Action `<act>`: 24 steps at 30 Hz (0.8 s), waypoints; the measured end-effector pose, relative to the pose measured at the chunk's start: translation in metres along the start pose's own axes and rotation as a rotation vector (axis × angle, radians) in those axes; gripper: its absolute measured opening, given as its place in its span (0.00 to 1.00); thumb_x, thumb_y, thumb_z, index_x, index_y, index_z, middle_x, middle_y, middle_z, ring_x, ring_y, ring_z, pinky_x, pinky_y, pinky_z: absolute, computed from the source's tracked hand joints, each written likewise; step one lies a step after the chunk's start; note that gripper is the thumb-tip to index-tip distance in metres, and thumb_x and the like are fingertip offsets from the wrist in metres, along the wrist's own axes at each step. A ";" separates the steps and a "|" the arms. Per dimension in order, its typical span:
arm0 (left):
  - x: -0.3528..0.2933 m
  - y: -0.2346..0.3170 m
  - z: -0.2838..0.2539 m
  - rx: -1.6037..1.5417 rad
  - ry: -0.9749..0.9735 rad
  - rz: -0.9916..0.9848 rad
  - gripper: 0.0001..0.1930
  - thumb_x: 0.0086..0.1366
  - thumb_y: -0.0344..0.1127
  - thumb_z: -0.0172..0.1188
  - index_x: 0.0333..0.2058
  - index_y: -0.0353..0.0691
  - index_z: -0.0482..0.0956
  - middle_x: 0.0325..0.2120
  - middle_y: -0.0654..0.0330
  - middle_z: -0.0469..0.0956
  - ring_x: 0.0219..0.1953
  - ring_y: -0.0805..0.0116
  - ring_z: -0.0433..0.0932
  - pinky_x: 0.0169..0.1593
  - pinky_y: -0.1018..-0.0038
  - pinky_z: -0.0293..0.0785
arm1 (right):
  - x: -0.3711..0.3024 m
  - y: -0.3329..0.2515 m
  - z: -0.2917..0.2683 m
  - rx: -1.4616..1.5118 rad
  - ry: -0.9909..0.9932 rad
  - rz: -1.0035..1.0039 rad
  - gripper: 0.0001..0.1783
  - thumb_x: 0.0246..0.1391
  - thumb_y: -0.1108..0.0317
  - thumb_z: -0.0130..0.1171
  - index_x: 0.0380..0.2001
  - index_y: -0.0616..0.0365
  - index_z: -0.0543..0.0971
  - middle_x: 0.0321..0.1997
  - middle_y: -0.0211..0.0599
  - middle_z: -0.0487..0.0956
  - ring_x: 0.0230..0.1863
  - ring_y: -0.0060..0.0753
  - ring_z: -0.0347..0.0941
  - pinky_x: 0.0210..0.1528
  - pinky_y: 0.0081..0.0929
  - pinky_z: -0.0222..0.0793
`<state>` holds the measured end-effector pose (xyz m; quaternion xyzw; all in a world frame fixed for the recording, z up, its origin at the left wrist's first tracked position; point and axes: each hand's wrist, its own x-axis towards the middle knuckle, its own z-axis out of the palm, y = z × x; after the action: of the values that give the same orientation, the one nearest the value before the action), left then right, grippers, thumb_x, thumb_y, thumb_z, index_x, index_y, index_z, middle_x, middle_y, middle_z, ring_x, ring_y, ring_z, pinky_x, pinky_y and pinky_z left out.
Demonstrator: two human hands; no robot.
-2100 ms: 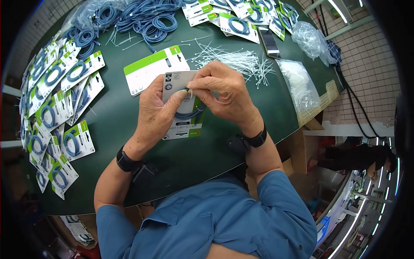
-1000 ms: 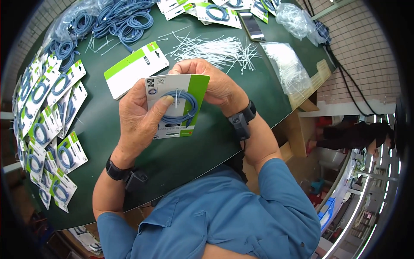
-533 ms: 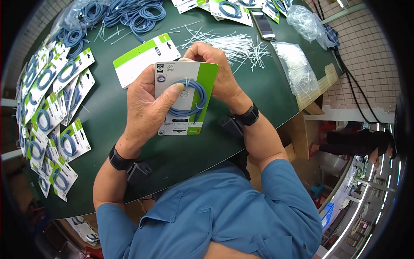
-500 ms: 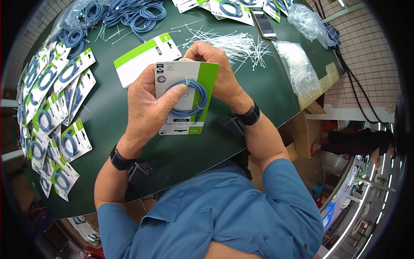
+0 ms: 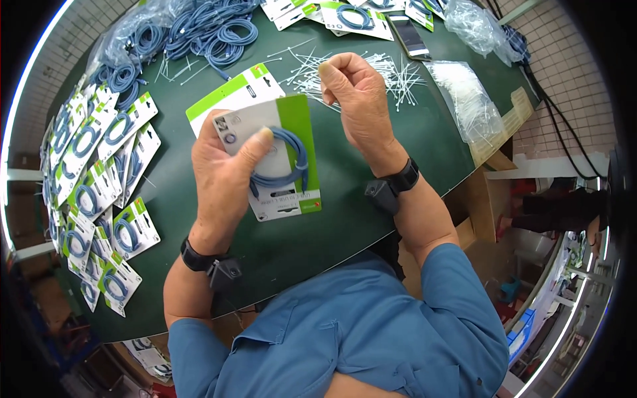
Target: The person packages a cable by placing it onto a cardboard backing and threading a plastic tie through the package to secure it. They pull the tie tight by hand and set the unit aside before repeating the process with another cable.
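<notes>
My left hand (image 5: 215, 176) grips a white-and-green packaging card (image 5: 303, 119), its thumb pressed on the front and the fingers behind. Against that card lies a coiled blue cable (image 5: 300, 156), partly covered by the thumb. To the right, apart from the card, my right hand (image 5: 363, 96) is raised above the table with thumb and forefinger pinched together. What the pinch holds, if anything, cannot be made out. A second white-and-green card (image 5: 222, 95), with no cable visible on it, lies flat just beyond my left hand.
White cable ties (image 5: 401, 79) spread beyond my right hand, beside a phone (image 5: 410, 38) and a plastic bag of ties (image 5: 464, 99). Carded cables (image 5: 86, 142) crowd the left side. Loose blue cable coils (image 5: 212, 36) sit at the far left of the green table (image 5: 352, 212).
My right hand has come away from the card, moving right and closing into a pinch. The held card has tilted and shifted slightly down in my left hand.
</notes>
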<state>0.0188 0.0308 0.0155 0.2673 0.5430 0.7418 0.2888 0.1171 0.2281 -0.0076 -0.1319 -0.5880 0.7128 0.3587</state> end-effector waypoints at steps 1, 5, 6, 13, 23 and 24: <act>0.005 0.001 -0.002 -0.043 0.055 -0.002 0.16 0.65 0.27 0.70 0.48 0.34 0.76 0.40 0.59 0.84 0.40 0.74 0.83 0.46 0.75 0.81 | -0.001 -0.001 0.004 0.001 -0.016 0.006 0.12 0.66 0.63 0.66 0.40 0.61 0.80 0.30 0.26 0.78 0.29 0.14 0.70 0.33 0.15 0.66; 0.017 -0.006 -0.016 -0.055 0.106 0.049 0.16 0.68 0.27 0.68 0.51 0.34 0.75 0.43 0.58 0.84 0.41 0.73 0.83 0.47 0.74 0.82 | -0.019 -0.002 0.029 -0.067 -0.213 0.013 0.15 0.67 0.62 0.64 0.48 0.63 0.79 0.36 0.29 0.81 0.35 0.16 0.75 0.40 0.18 0.72; 0.018 -0.007 -0.018 -0.064 0.119 0.044 0.16 0.68 0.27 0.68 0.51 0.34 0.75 0.43 0.58 0.84 0.41 0.73 0.83 0.47 0.74 0.82 | -0.023 0.001 0.035 -0.157 -0.279 0.002 0.16 0.68 0.62 0.64 0.50 0.63 0.78 0.38 0.31 0.81 0.37 0.18 0.76 0.41 0.19 0.73; 0.018 -0.007 -0.026 -0.140 -0.037 0.019 0.17 0.69 0.29 0.67 0.53 0.33 0.75 0.46 0.57 0.83 0.45 0.72 0.83 0.51 0.74 0.81 | -0.025 -0.005 0.037 -0.318 -0.504 0.146 0.21 0.68 0.64 0.61 0.57 0.66 0.75 0.48 0.37 0.84 0.45 0.22 0.80 0.48 0.25 0.78; 0.025 -0.021 -0.026 -0.084 0.044 0.040 0.24 0.68 0.33 0.70 0.59 0.33 0.74 0.49 0.57 0.82 0.51 0.69 0.79 0.55 0.70 0.78 | -0.022 0.012 0.035 -0.230 -0.337 0.134 0.19 0.69 0.57 0.63 0.50 0.63 0.79 0.42 0.30 0.82 0.39 0.15 0.76 0.41 0.20 0.75; 0.025 -0.024 -0.022 0.039 0.100 0.160 0.26 0.66 0.33 0.71 0.59 0.32 0.74 0.49 0.57 0.81 0.53 0.66 0.79 0.56 0.68 0.78 | -0.020 0.014 0.032 -0.281 -0.296 0.114 0.20 0.69 0.55 0.63 0.49 0.63 0.79 0.41 0.29 0.82 0.38 0.15 0.75 0.39 0.20 0.74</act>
<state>-0.0114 0.0402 -0.0111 0.2781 0.5481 0.7641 0.1961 0.1069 0.1901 -0.0167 -0.1075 -0.7196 0.6546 0.2053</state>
